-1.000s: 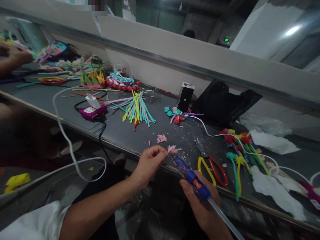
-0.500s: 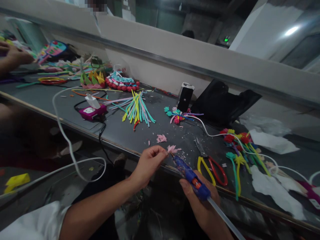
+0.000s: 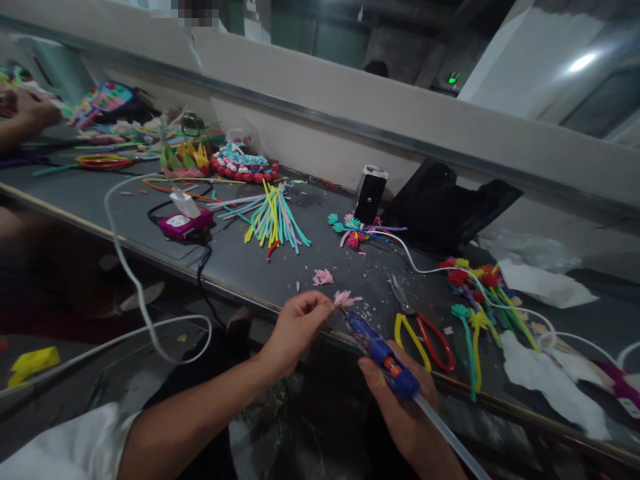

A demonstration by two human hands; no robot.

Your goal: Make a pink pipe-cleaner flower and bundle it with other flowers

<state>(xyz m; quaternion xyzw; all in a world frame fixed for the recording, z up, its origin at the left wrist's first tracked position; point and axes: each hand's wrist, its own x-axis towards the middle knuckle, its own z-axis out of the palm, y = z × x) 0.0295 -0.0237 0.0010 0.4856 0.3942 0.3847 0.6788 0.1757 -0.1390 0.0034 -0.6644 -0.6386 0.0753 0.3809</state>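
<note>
One glue gun (image 3: 374,345) gripped by right hand (image 3: 406,412) | nozzle (image 3: 343,310) just beside left hand (image 3: 299,329) (pinched, contents unclear)

On the grey worktop (image 3: 240,275): two pink clumps (image 3: 323,277) near the front edge; one pair of cutters (image 3: 436,343) to their right; two long-stemmed flowers (image 3: 470,343), one teal, one yellow, by the front edge; two purple power sockets (image 3: 187,228), one left, one far right; one black box (image 3: 371,197) and one black bag (image 3: 437,207) towards the back edge. One blue glue gun (image 3: 373,343). Bundled stems (image 3: 273,217) overlap too much to count.
</note>
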